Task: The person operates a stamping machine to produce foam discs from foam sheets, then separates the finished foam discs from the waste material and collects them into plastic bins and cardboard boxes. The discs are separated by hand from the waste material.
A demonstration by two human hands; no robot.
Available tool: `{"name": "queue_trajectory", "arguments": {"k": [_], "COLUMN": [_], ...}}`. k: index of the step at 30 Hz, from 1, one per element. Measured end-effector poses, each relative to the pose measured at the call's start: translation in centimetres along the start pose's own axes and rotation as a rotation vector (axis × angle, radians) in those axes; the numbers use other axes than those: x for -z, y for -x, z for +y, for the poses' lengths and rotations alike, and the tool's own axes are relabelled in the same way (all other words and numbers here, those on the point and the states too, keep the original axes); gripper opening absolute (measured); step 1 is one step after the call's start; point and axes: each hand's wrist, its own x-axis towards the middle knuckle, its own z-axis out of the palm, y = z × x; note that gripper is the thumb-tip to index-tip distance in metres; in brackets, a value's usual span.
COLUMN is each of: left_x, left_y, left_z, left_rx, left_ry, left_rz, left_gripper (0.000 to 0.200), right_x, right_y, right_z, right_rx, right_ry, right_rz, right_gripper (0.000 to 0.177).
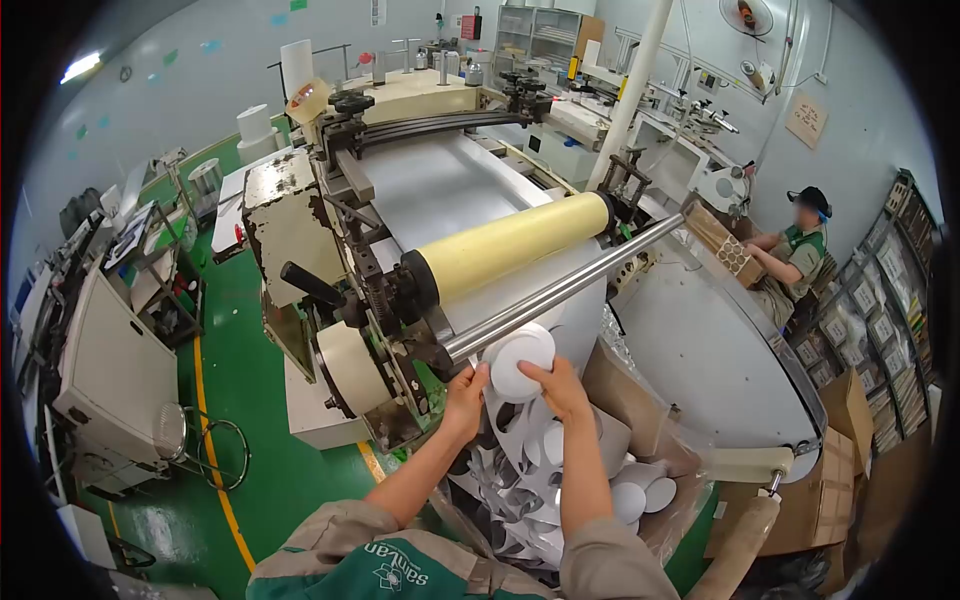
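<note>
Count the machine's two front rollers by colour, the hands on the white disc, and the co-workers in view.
Yellow roller: 1
Steel roller: 1
Hands on the disc: 2 (left hand, right hand)
Co-worker: 1
Total: 5

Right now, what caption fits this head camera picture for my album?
Left hand and right hand hold a white paper disc beneath a steel roller.
</note>
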Motion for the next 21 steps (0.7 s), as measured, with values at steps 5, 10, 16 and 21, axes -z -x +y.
{"name": "queue_trajectory", "arguments": {"k": [5, 10, 16, 21], "left_x": [0.0, 0.5, -0.6, -1.9], "left_y": [-0.8, -3.3, -2.7, -1.4], "left_z": [0.8, 2.6, 5.1, 3.3], "left_rx": [-0.109, -0.282, -0.065, -0.067], "left_ry": [-0.044, -0.001, 0.231, 0.096], "left_rz": [0.0, 0.045, -0.215, -0.139], "left_gripper": [0.031, 0.03, 0.038, 0.036], "right_x": [5.9, 8.1, 0.5, -0.8], "right_y": [2.9, 4.9, 1.7, -1.8], "right_z": [7.5, 5.1, -3.8, -2.3], "right_rx": [0.071, 0.221, 0.176, 0.241], "right_ry": [-0.793, -0.633, 0.049, 0.114], "right_rz": [0.288, 0.296, 0.237, 0.058], "right_gripper": [0.039, 0.043, 0.039, 0.048]}}
